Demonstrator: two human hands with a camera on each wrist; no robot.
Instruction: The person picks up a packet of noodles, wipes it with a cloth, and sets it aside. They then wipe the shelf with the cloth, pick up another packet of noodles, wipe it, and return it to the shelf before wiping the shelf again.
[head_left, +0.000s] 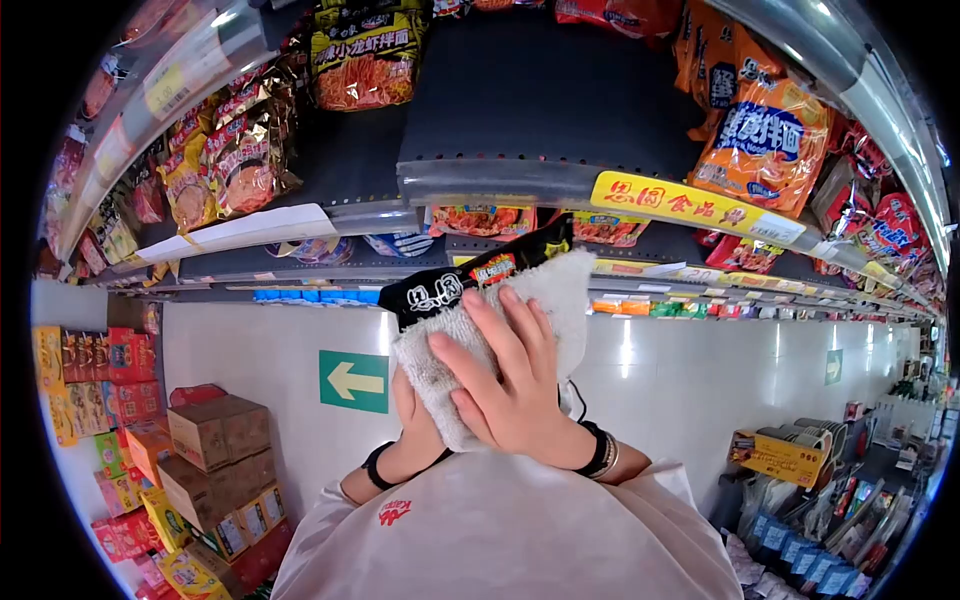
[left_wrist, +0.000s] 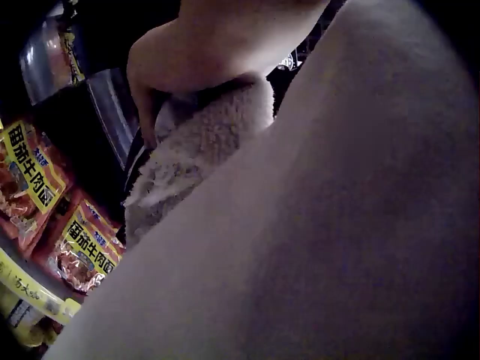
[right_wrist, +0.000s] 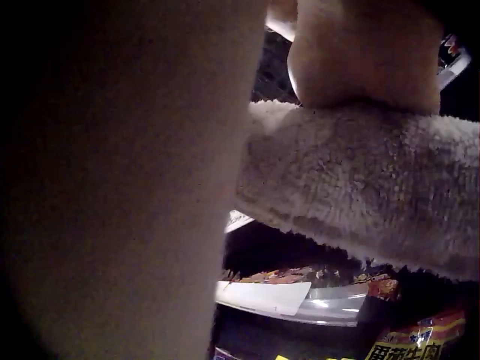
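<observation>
In the head view a black packet (head_left: 435, 292) with white lettering and a red label is held in front of the chest. A light grey terry towel (head_left: 570, 290) lies over its near face. My right hand (head_left: 510, 375) presses on the towel with its fingers spread and fairly straight. From the left side my left hand (head_left: 418, 430) holds the packet, its thumb along the towel's edge and its other fingers hidden behind. Both wrist views show the towel (left_wrist: 202, 142) up close, with pale skin surfaces filling much of the picture.
A shop shelf (head_left: 500, 90) runs ahead with yellow noodle packets (head_left: 368, 60) at left and orange ones (head_left: 765, 140) at right. Below its front edge are lower shelves. Stacked cartons (head_left: 220, 430) stand at lower left, and a stocked rack (head_left: 810, 510) at lower right.
</observation>
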